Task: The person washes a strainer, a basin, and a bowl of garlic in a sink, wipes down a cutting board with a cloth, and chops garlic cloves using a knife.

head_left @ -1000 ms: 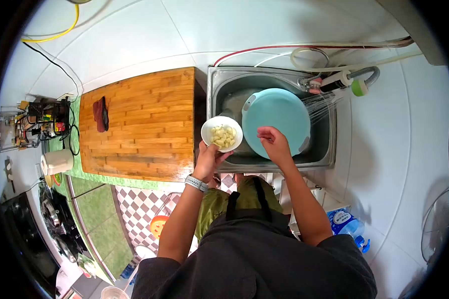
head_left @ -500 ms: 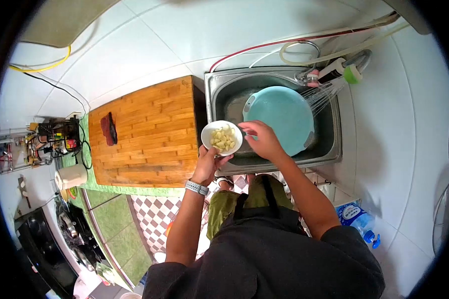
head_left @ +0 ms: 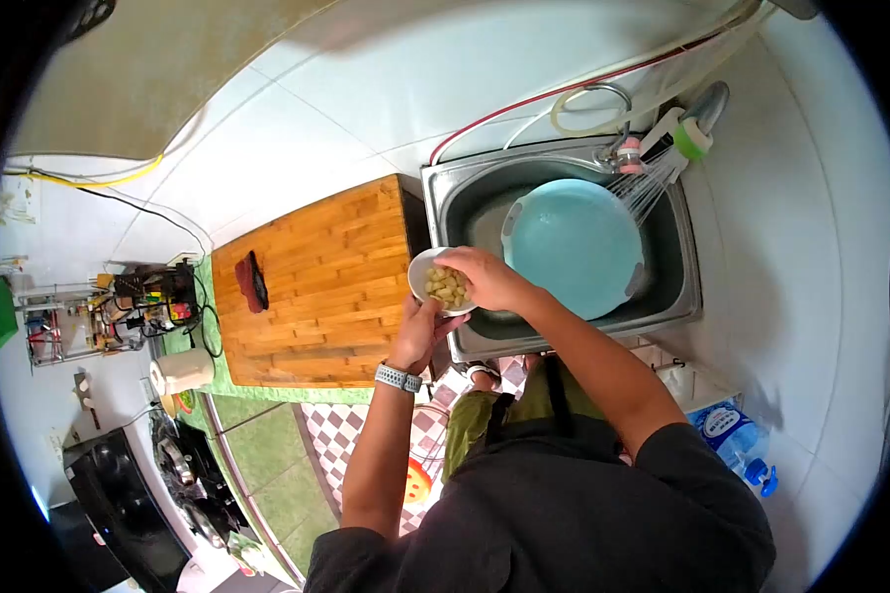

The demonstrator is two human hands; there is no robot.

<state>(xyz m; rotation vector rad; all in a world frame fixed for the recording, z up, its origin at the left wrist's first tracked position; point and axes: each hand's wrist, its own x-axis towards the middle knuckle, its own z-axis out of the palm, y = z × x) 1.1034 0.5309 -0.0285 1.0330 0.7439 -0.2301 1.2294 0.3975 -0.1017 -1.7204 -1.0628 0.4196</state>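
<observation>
A small white bowl (head_left: 418,275) of peeled garlic cloves (head_left: 447,287) is held over the gap between the wooden board and the sink. My left hand (head_left: 418,331) is closed on its near side, thumb at the rim and fingers underneath. Over the right rim lies my right hand (head_left: 489,278), bent round the bowl's edge with its fingers against it; some fingertips are hidden. To the right, a light blue basin (head_left: 576,247) sits in the metal sink (head_left: 475,341). Water sprays into it from a green-and-white faucet head (head_left: 692,140).
A thick wooden cutting board (head_left: 316,296) covers the left counter, with a dark red cloth-like item (head_left: 251,283) on it. Beyond stand a cream container (head_left: 182,371) and a rack of utensils (head_left: 119,311). A large blue-capped bottle (head_left: 732,440) stands low at right.
My right hand has moved left, from beside the bowl onto its right rim, covering part of the garlic. The whole view has shifted slightly; water keeps spraying.
</observation>
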